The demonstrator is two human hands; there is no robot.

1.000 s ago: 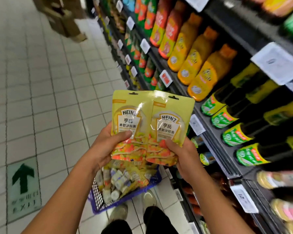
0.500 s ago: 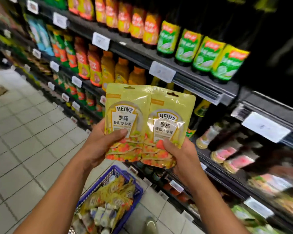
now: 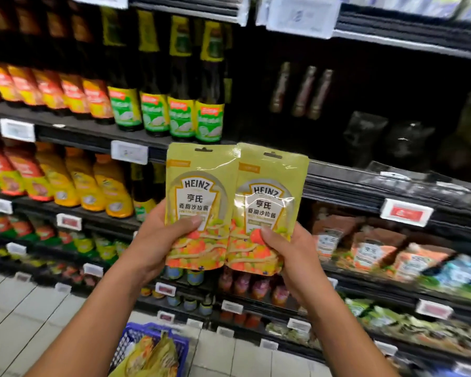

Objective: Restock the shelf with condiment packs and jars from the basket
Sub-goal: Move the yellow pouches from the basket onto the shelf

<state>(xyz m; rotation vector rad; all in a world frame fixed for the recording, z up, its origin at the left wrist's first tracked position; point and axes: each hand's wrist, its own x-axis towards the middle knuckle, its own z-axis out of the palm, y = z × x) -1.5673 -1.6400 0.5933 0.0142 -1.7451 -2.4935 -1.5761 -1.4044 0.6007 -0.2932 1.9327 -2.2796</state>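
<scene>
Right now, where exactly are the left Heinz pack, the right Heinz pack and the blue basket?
left Heinz pack [image 3: 199, 186], head view, on the printed Heinz logo.
right Heinz pack [image 3: 267, 195], head view, on its white logo panel.
blue basket [image 3: 150, 327], head view, on the far rim.

Place: supermarket aisle.
Shelves [image 3: 365, 186]: dark tiers stacked several high, running across the view.
Stock: rows of identical bottles [image 3: 182, 118] and pouches [image 3: 375, 248], labels facing out.
Tags: white price tags [image 3: 129, 152] clipped along each shelf edge.
Floor [image 3: 25, 308]: pale tiles.
Basket [image 3: 152, 326]: blue, low by the shelves, packs [image 3: 152, 355] inside.
</scene>
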